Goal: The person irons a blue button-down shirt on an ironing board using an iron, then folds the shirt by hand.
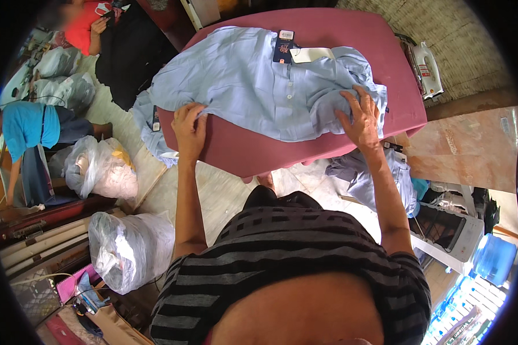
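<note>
A light blue shirt [230, 80] is spread across a padded table with a maroon cover [230, 149]. A dark hang tag [283, 47] and a white label [312, 54] lie on the shirt's far side, and white buttons show down its front. My left hand [189, 125] pinches the near edge of the shirt at the left, thumb and fingers together. My right hand [360, 118] rests on the shirt's right part with its fingers spread.
A white iron [429, 69] stands at the table's right edge. More blue garments hang beside the table at left [151, 138] and right [374, 175]. Filled plastic bags [129, 250] sit on the floor at left, where two other people [31, 126] are.
</note>
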Motion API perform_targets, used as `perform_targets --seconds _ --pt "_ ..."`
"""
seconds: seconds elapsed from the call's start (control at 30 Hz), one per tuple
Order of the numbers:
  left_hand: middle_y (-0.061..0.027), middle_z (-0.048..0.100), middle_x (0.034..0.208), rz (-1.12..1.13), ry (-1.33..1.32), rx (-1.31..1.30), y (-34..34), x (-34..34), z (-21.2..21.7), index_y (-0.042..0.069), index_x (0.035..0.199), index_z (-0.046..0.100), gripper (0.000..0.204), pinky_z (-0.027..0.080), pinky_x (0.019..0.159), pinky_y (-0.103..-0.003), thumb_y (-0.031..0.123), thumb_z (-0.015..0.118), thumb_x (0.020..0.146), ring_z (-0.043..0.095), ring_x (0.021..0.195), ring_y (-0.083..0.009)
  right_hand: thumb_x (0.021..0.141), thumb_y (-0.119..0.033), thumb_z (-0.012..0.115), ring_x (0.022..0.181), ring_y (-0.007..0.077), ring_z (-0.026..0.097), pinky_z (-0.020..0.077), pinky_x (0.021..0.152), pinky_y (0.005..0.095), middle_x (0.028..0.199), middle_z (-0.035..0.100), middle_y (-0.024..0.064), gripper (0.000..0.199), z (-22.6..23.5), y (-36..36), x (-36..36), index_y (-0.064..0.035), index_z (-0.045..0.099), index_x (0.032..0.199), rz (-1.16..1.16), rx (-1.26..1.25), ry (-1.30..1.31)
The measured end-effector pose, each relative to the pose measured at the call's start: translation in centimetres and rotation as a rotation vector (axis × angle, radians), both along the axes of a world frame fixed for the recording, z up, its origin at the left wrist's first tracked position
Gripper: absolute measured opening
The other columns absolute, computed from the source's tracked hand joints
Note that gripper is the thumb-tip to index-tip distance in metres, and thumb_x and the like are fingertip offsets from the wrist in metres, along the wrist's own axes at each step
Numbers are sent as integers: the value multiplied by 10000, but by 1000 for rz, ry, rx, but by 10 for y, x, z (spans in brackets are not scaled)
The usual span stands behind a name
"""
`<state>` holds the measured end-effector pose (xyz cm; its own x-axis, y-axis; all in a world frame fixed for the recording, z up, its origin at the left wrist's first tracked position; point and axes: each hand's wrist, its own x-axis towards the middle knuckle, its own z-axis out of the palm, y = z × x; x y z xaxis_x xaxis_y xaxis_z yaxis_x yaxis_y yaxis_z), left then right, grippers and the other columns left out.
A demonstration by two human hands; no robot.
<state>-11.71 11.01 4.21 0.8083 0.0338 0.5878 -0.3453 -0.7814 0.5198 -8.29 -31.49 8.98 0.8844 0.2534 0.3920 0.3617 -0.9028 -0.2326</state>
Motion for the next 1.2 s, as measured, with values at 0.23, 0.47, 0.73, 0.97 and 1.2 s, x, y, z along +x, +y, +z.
perform_targets --seconds 0.23,0.47,0.73,0.97,1.2 --pt "-131 676 939 -19 101 -349 18 66 45 3 1053 661 166 482 748 -315 126 612 952 619 808 -208 816 -112 706 938 329 646 502 838 417 1042 668 130 216 33 -60 101 -80 691 1029 95 166 244" --pt "-64 662 791 44 156 -173 27 141 23 20 1066 682 200 464 650 -279 183 628 964 561 678 -115 824 -126 740 926 320 652 521 835 408 1030 667 148 258 47 -34 104 -39 675 1058 164 332 109" --pt "56 575 805 169 76 -545 7 103 21 35 997 662 210 376 616 -206 220 565 1016 459 693 -33 830 -162 744 1133 280 561 419 963 470 1106 640 52 224 -25 -60 78 -90 686 1034 264 317 144" --pt "-47 627 1028 308 -243 -582 -2 20 138 23 1071 609 154 503 815 -296 146 530 1025 581 898 -129 919 -51 673 889 134 636 517 758 281 926 666 49 117 72 -85 104 -51 642 1032 491 677 474" --pt "-96 666 944 414 -629 -467 -24 24 265 -23 1023 629 149 528 766 -293 86 536 979 628 853 -149 930 -166 683 876 150 636 504 809 276 947 685 49 209 210 -99 157 -17 662 1074 462 526 -16"
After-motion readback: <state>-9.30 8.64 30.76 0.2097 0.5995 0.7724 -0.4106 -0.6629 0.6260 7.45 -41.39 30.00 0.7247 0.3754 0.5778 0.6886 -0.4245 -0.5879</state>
